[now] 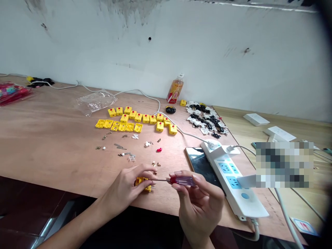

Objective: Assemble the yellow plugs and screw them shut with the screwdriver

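Note:
My left hand (124,188) holds a yellow plastic connector housing (142,183) just above the front edge of the plywood table (52,145). My right hand (199,204) is shut on a screwdriver (183,180) with a red and clear handle. Its thin metal shaft points left, and its tip reaches the housing, partly hidden by my left fingers. Assembled yellow housings with red dots (138,117) stand in rows beyond my hands. Open yellow halves (116,126) lie in front of them, and small brass screws and white and red pieces (124,145) are scattered nearer me.
A white power strip (230,180) lies right of my right hand, partly over a dark phone (199,164). Behind are a heap of black-and-white parts (206,119), a drink bottle (175,89), a plastic bag (95,102), and cables along the wall.

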`<state>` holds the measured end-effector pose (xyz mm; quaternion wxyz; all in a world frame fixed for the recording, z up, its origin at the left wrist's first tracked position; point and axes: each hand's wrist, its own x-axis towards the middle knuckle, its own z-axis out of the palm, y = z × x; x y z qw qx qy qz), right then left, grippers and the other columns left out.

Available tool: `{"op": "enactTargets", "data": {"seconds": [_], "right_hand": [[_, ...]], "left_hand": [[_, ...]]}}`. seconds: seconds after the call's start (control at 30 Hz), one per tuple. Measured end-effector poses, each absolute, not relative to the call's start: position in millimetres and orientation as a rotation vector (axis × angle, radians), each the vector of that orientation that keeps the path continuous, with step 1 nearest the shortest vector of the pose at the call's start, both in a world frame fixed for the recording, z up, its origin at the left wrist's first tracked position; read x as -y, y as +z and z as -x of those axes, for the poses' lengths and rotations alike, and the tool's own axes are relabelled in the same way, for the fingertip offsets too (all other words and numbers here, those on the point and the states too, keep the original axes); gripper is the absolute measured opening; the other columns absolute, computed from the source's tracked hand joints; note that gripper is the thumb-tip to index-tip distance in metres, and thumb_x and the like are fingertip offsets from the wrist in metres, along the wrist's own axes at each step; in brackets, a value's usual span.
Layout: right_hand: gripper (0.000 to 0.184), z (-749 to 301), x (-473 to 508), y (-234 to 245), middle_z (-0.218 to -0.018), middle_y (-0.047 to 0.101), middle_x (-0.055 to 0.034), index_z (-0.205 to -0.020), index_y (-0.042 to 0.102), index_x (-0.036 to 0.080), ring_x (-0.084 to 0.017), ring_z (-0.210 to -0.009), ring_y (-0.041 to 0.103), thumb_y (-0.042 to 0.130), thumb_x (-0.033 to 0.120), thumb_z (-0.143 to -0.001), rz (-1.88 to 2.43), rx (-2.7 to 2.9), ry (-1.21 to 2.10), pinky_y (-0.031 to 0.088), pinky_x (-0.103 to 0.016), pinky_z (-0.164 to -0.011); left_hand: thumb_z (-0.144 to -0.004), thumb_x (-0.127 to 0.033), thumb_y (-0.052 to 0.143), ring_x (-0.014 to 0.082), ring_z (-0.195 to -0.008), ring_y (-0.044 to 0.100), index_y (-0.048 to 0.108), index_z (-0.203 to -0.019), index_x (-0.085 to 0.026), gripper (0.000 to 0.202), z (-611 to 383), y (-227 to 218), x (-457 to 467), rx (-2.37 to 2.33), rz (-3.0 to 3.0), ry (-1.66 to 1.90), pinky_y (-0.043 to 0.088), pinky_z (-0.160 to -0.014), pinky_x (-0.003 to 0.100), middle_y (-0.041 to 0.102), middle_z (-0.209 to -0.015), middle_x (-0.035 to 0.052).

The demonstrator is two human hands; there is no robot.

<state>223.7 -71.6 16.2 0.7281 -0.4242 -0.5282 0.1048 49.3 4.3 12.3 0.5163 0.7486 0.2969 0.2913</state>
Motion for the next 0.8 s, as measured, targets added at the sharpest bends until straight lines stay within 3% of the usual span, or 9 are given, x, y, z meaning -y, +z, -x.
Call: {"op": "enactTargets", "data": {"seconds": [0.13, 0.23, 0.5, 0.8], "right_hand": [[0.065, -224.3, 69.1, 6.2, -0.111, 0.073, -0.0020, -0.131, 0.060, 0.029, -0.016, -0.098, 0.075, 0.061, -0.014, -0.083, 0.938, 1.267, 0.292, 0.070, -0.026, -0.074], [0.068, -225.1, 68.0, 0.4, -0.115, 0.072, -0.0020, -0.133, 0.059, 0.029, -0.015, -0.102, 0.074, 0.060, -0.016, -0.083, 0.947, 1.313, 0.290, 0.070, -0.026, -0.077], [0.068, -225.8, 69.3, -1.5, -0.117, 0.071, -0.0030, -0.136, 0.059, 0.029, -0.016, -0.104, 0.074, 0.060, -0.015, -0.085, 0.984, 1.394, 0.261, 0.070, -0.027, -0.077], [0.065, -226.5, 69.7, 3.8, -0.110, 0.073, -0.0025, -0.132, 0.060, 0.029, -0.017, -0.097, 0.075, 0.061, -0.014, -0.083, 1.001, 1.373, 0.216, 0.071, -0.028, -0.073]], "left_hand": [[-0.088, -0.026, 0.081, 0.0191, -0.118, 0.067, 0.057, -0.136, -0.031, 0.053, -45.0, 3.7, -7.5, -0.677, -1.988, 0.695, 0.051, -0.103, 0.028, 0.069, -0.129, 0.0002], [-0.086, -0.027, 0.084, 0.0185, -0.117, 0.065, 0.054, -0.139, -0.032, 0.061, -38.6, -1.8, -8.3, -0.661, -2.069, 0.682, 0.050, -0.103, 0.028, 0.068, -0.126, -0.0004], [-0.093, -0.026, 0.076, 0.0177, -0.114, 0.066, 0.054, -0.137, -0.031, 0.050, -32.7, -11.3, -4.9, -0.649, -2.098, 0.698, 0.051, -0.100, 0.027, 0.069, -0.124, 0.0005], [-0.093, -0.026, 0.075, 0.0223, -0.112, 0.067, 0.068, -0.116, -0.022, 0.024, -35.4, -10.6, -5.5, -0.669, -2.085, 0.688, 0.053, -0.101, 0.032, 0.073, -0.118, 0.0055]]}}
